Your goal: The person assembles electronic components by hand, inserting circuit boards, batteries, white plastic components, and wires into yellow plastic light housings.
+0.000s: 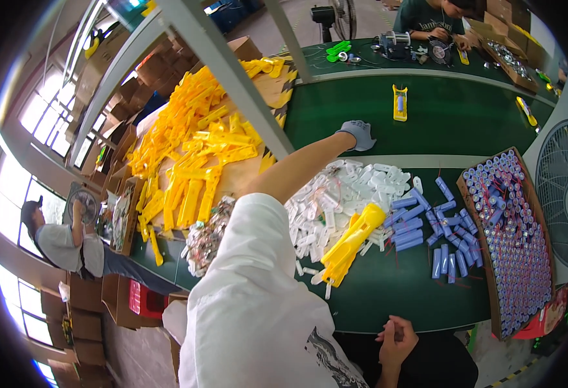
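Note:
My left hand, in a pale grey glove, reaches out over the green conveyor belt. Its fingers point right and down, and their undersides are hidden. Farther right on the belt lies a yellow plastic shell with a blue cylinder in it. My bare right hand hovers by the table's near edge, fingers loosely curled and apart, with nothing seen in it. Ahead of it are stacked yellow shells, blue cylindrical battery cells with red wires, and a heap of small white plastic parts.
A big pile of yellow shells covers the left board. At right stand a carton of battery cells and a fan. A metal post rises beside my left arm. Co-workers sit across the belt and far left.

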The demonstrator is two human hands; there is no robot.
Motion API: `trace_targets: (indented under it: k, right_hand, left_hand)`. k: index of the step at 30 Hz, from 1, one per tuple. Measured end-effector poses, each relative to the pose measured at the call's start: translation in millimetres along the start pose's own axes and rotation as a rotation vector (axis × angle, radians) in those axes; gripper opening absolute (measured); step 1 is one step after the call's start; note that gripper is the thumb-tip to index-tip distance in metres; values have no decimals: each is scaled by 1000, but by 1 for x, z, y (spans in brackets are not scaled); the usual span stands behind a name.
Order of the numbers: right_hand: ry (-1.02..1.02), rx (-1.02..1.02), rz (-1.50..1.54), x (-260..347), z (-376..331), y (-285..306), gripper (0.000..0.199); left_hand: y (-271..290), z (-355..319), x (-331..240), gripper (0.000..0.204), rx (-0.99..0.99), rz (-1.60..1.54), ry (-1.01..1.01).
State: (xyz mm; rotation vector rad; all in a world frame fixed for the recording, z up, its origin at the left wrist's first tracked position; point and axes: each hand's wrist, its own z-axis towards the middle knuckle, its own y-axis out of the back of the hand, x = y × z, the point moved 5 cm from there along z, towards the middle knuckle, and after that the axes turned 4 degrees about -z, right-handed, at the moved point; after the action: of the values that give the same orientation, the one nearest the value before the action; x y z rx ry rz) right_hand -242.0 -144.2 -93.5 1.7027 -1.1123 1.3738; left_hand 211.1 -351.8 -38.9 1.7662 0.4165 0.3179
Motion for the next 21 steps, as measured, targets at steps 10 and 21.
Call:
trace_targets:
  k: [10, 21]
  right_hand:
    - [374, 6, -398, 5, -31, 8, 10]
    - [545, 163, -487, 18, -35, -19, 10]
  left_hand:
    - [90, -289, 59, 45, -423, -292, -147]
    - [-8, -241, 306, 78, -143, 145, 317]
